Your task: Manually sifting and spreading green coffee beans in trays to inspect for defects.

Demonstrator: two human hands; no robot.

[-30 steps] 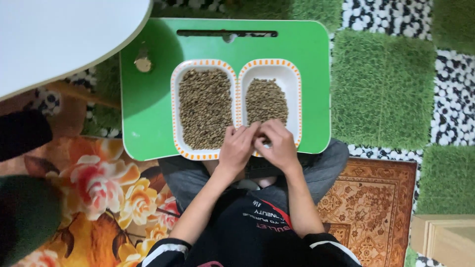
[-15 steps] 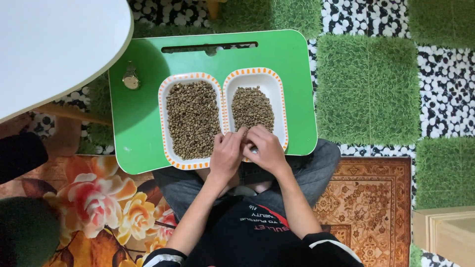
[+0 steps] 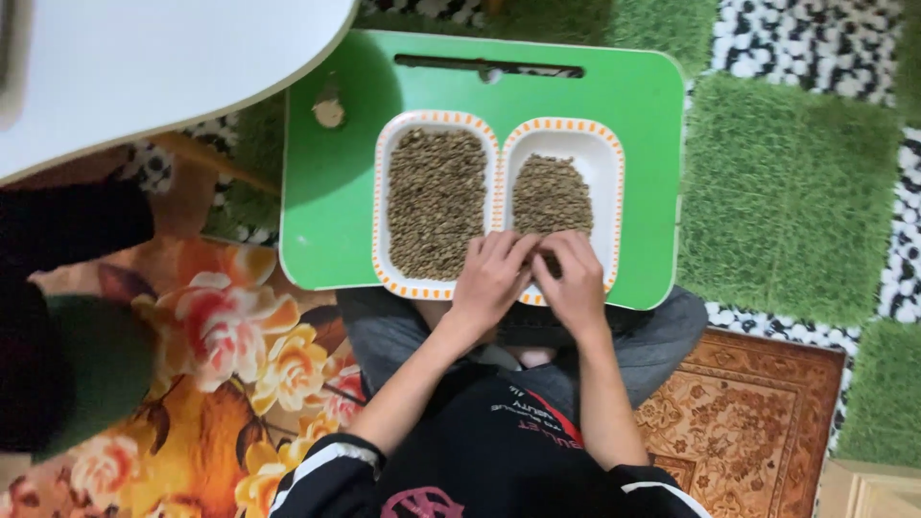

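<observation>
Two white oblong dishes with orange-striped rims sit side by side on a green lap table [image 3: 326, 192]. The left dish [image 3: 390, 153] is nearly full of small grey-green beans [image 3: 437, 201]. The right dish [image 3: 606, 163] holds a smaller heap of the same beans [image 3: 551, 195]. My left hand [image 3: 490, 281] and my right hand [image 3: 578, 282] meet fingertip to fingertip over the near end of the right dish, fingers curled together as if pinching beans. What lies between the fingers is hidden.
A white rounded tabletop [image 3: 144, 58] overhangs at the upper left. A small round metal object [image 3: 329, 112] lies on the green table's left part. Green turf tiles [image 3: 787, 192] and pebble-pattern mats lie to the right, a floral rug [image 3: 221, 355] to the left.
The view has shifted, so the table and dishes now sit further right in frame. Both hands stay together at the near end of the right dish.
</observation>
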